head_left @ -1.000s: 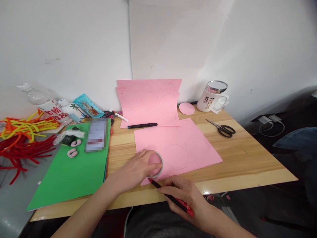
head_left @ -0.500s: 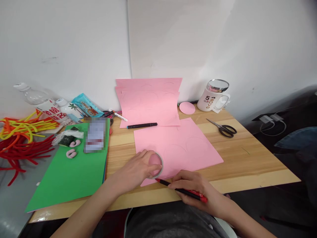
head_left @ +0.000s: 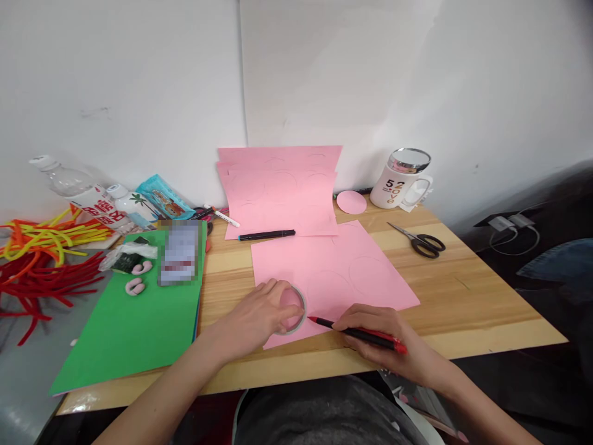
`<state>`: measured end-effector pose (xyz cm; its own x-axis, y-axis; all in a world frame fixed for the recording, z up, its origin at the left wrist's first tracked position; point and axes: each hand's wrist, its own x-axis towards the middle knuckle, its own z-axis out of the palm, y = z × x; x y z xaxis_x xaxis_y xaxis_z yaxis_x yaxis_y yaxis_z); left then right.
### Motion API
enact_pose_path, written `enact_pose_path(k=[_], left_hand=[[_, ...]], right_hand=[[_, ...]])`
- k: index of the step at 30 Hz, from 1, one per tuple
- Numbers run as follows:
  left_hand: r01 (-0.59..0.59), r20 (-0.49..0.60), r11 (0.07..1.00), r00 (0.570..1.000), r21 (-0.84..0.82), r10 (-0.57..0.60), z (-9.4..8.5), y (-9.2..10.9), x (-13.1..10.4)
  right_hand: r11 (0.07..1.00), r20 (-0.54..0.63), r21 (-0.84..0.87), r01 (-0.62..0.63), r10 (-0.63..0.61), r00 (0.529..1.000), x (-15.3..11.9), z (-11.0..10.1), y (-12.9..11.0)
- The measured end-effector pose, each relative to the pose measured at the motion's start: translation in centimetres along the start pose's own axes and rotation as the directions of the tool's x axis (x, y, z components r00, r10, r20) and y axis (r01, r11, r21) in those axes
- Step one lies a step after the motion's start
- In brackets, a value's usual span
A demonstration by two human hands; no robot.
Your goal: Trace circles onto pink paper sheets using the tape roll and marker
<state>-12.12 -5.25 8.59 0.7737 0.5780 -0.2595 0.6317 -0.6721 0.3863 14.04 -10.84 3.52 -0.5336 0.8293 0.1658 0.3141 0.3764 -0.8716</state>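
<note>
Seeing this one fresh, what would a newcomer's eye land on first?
Probably the bright green paper sheet at the left of the light wooden table, with the tangle of fuzzy red, orange and yellow strips to its left. Next, near the centre, comes the flat pink paper sheet with faint drawn circles: there the left hand holds a thin grey ring, and the right hand a slim black-and-red pen, its tip close by the ring.

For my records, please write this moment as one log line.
left hand: holds ring on pink sheet | right hand: holds pen, tip near ring
</note>
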Motion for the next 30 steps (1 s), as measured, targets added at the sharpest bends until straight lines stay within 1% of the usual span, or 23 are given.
enact_pose_path(k=[3, 6, 8, 10, 12, 15, 18, 23, 27, 30], left_hand=[[-0.001, 0.011, 1.0, 1.0, 0.022, 0.0, 0.2, -0.4, 0.2], [-0.004, -0.001, 0.999, 1.0, 0.035, 0.004, 0.6, -0.9, 0.3], [-0.003, -0.016, 0.999, 1.0, 0.039, 0.004, 0.8, -1.1, 0.4], [0.011, -0.015, 0.999, 1.0, 0.033, -0.01, 0.8, -1.3, 0.4], [0.025, 0.002, 0.999, 1.0, 0.022, -0.025, 0.5, -1.2, 0.5], [0.028, 0.03, 1.0, 0.999, 0.01, -0.028, -0.1, -1.0, 0.7], [0.044, 0.041, 0.999, 0.998, 0.009, -0.044, -0.4, -0.8, 0.8], [0.056, 0.058, 0.998, 0.997, 0.007, -0.056, -0.4, -1.0, 0.7], [0.033, 0.048, 0.999, 0.998, -0.023, -0.032, -0.3, -1.1, 0.7], [0.037, 0.05, 0.999, 0.998, -0.021, -0.036, -0.4, -1.1, 0.8]], right_hand=[[0.998, -0.022, -0.044, 0.034, -0.035, 0.999, -0.6, 0.9, -1.1], [0.976, -0.064, -0.164, 0.146, -0.158, 0.985, -0.7, 2.8, -2.6], [0.94, -0.121, -0.252, 0.228, -0.265, 0.957, -0.4, 4.4, -3.3], [0.895, -0.151, -0.328, 0.301, -0.365, 0.919, 0.2, 5.9, -3.5], [0.857, -0.156, -0.397, 0.329, -0.416, 0.896, 0.9, 7.2, -3.4], [0.817, -0.14, -0.458, 0.351, -0.456, 0.879, 1.7, 8.5, -3.1], [0.774, -0.122, -0.518, 0.364, -0.488, 0.864, 2.4, 9.4, -3.1], [0.707, -0.081, -0.617, 0.345, -0.494, 0.866, 2.8, 10.4, -3.4], [0.707, -0.06, -0.615, 0.348, -0.483, 0.874, 2.3, 10.4, -3.5], [0.742, -0.077, -0.577, 0.341, -0.466, 0.882, 1.6, 9.7, -3.7]])
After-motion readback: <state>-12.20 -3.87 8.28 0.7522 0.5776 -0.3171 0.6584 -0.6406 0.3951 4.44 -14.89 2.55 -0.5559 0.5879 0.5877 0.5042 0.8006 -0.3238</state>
